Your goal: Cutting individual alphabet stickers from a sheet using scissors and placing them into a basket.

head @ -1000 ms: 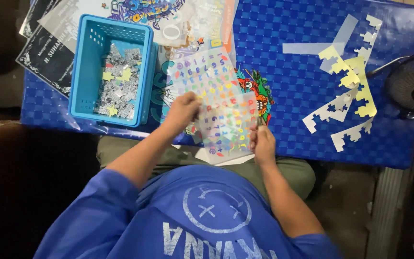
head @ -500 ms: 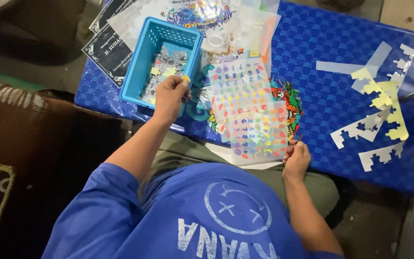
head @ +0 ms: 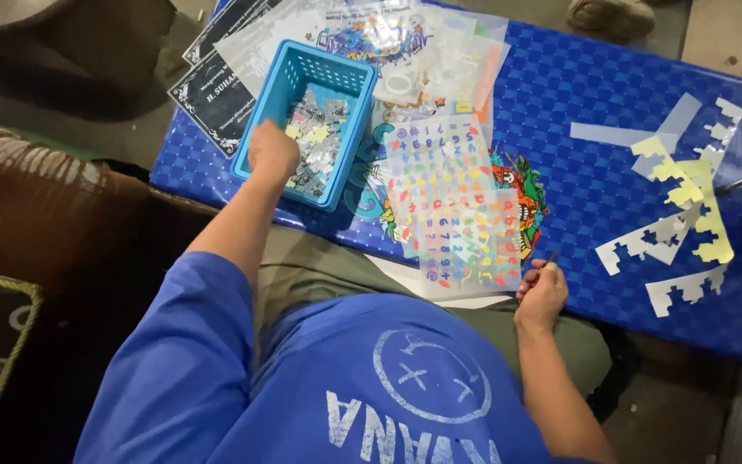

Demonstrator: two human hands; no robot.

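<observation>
The left hand (head: 273,151) is dipped into the blue basket (head: 304,119) at the table's left end, fingers curled down among the sticker scraps (head: 315,142) heaped inside, so it looks like something is being dropped in or picked out. Whether a piece is actually pinched can't be told, since the back of the hand hides the fingertips.

The right hand (head: 542,293) is parked at the near edge of the blue checkered table (head: 577,189), lightly closed around a thin dark tool (head: 550,258), probably tweezers or a pick, with the tip kept just beside the sticker sheet (head: 457,206). That sheet, covered in small colourful letters and numbers, is laid flat right in front of the body, which makes sense for easy reach by both hands.

Yellow and pale backing strips (head: 680,206) are pushed well off to the right, apart from the sheet. More clear sheets (head: 405,43) and some black cards (head: 212,90) are stacked behind and beside the basket.
</observation>
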